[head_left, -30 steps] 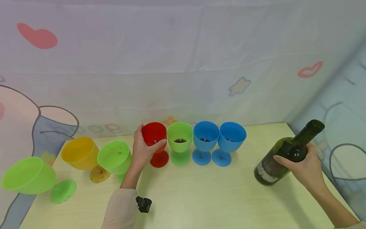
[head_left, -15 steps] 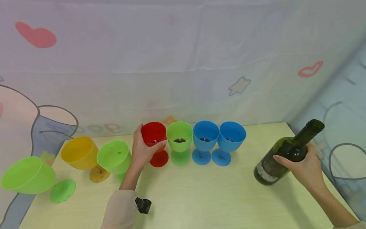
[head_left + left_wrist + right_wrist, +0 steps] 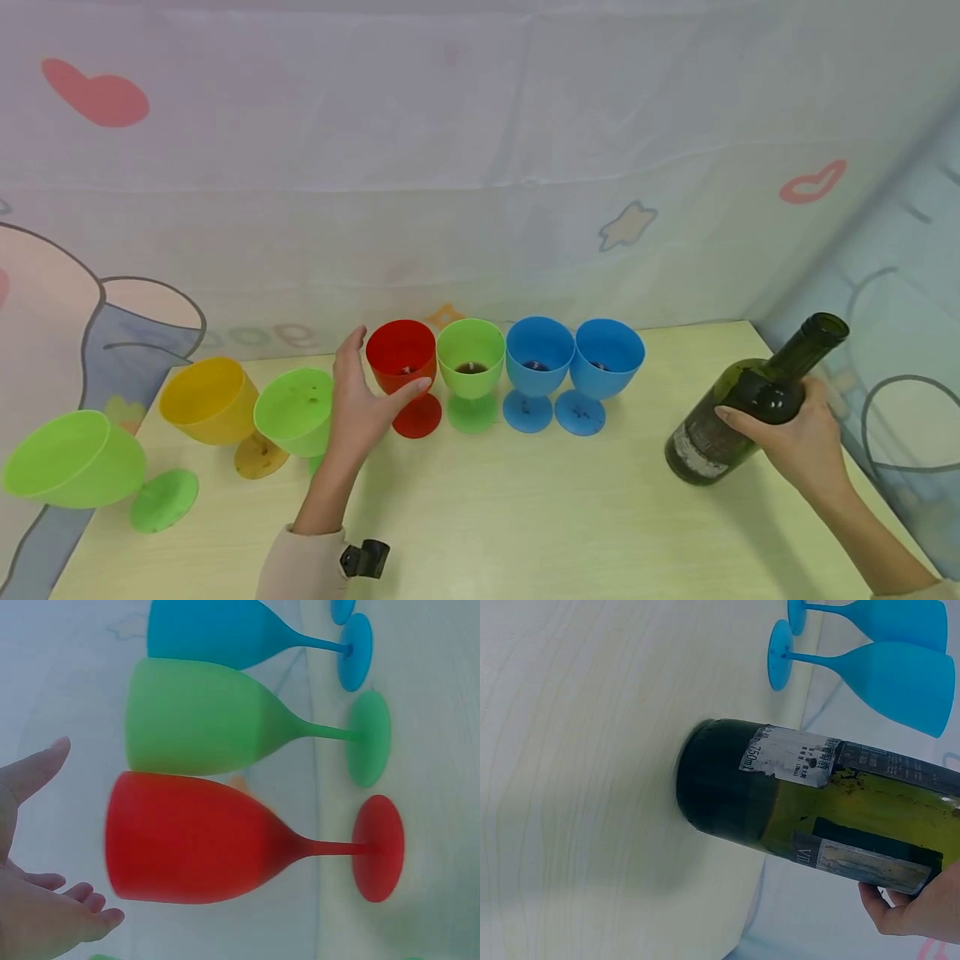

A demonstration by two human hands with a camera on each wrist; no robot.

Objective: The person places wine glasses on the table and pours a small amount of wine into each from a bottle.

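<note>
A red goblet (image 3: 401, 354) stands upright at the left end of a touching row, with dark liquid in its bottom. My left hand (image 3: 360, 412) is beside it, fingers and thumb spread; the left wrist view shows the fingertips (image 3: 112, 916) apart from the red goblet (image 3: 199, 840). Right of the red one come a green goblet (image 3: 471, 354) and two blue goblets, the nearer-left (image 3: 538, 358) and the rightmost (image 3: 606, 354), also holding a little dark liquid. At the right, my right hand (image 3: 798, 433) grips a green glass wine bottle (image 3: 720, 433) by its upper body; its base appears to rest on the table.
Left of my left arm stand a green goblet (image 3: 296, 412), a yellow goblet (image 3: 210, 404) and another green goblet (image 3: 75, 462) near the table's left edge. A printed cloth (image 3: 480, 167) hangs behind the pale table (image 3: 540, 517), and another panel (image 3: 907, 333) borders the right side.
My left hand has let go of the red goblet and drawn back to the left, its fingers opening. The goblet stays in the row. Right hand and bottle have hardly moved.
</note>
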